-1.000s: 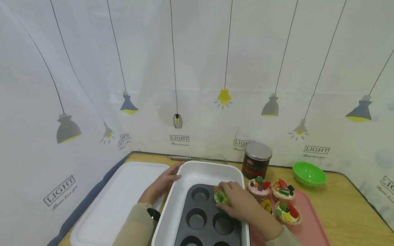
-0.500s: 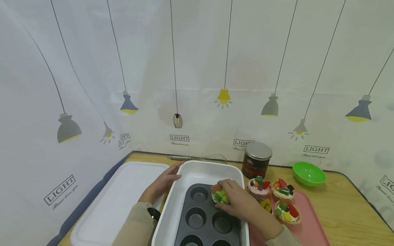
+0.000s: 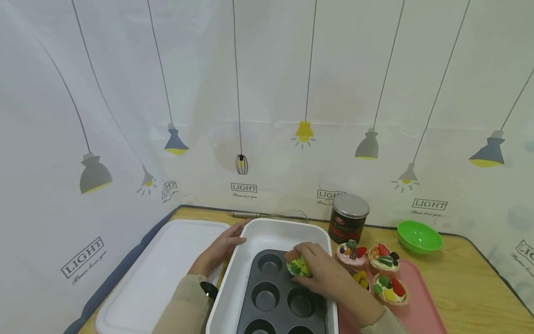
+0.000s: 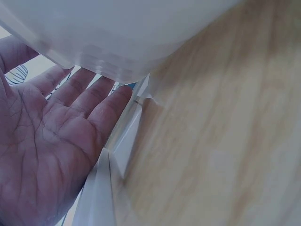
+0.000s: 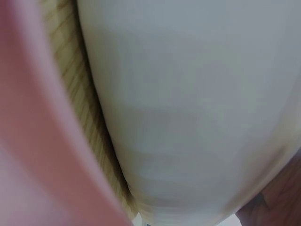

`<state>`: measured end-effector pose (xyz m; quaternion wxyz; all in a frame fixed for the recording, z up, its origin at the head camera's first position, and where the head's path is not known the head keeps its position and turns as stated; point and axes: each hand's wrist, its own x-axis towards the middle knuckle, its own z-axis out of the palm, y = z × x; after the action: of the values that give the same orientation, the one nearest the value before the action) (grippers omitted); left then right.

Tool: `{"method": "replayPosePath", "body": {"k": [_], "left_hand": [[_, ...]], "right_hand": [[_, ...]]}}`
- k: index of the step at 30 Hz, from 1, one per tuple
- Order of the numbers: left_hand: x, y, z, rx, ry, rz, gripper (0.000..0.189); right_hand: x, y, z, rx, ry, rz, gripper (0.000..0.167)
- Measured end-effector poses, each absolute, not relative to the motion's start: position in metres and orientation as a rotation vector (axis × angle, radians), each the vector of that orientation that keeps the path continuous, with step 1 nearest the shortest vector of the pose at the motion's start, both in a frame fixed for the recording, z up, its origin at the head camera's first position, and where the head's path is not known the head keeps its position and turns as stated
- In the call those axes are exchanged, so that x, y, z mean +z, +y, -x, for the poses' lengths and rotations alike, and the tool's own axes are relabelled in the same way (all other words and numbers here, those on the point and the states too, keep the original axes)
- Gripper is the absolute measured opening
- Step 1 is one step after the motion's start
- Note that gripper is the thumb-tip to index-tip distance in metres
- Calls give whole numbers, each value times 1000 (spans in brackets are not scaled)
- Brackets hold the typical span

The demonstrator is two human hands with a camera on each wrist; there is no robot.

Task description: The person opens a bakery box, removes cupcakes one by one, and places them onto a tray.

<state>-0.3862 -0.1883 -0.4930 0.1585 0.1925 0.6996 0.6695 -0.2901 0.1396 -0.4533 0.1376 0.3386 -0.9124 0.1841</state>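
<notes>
My right hand (image 3: 321, 271) grips a small tart (image 3: 298, 265) with green and yellow topping and a brown crust. The tart is tilted over the far right of a dark grey muffin pan (image 3: 283, 283), whose other visible cups hold nothing. The pan sits inside a deep white tray (image 3: 227, 283). At the tray's far left corner, my left hand (image 3: 223, 246) lies along the outer wall, fingers extended. In the left wrist view, the left hand's palm (image 4: 47, 141) faces up and its fingers reach to the tray's outside. The right wrist view mostly shows the white tray's wall (image 5: 188, 108).
Several fruit-topped tarts (image 3: 390, 288) stand on a pink tray (image 3: 423, 297) at right. Behind are an espresso tin (image 3: 348, 218) and a green bowl (image 3: 419, 237). A whisk (image 3: 246, 215) lies at the back. A white lid-like board (image 3: 162, 273) is at left.
The right hand shifted the tart slightly left and tipped it a little, over the same part of the pan. The left hand stayed at the tray's corner.
</notes>
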Motion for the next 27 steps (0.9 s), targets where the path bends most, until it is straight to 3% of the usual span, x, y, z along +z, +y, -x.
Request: {"method": "replayPosePath", "body": {"k": [27], "left_hand": [[-493, -189, 386, 1905, 2019, -534, 64]], "right_hand": [[-434, 145, 288, 617, -2507, -946, 69]]}}
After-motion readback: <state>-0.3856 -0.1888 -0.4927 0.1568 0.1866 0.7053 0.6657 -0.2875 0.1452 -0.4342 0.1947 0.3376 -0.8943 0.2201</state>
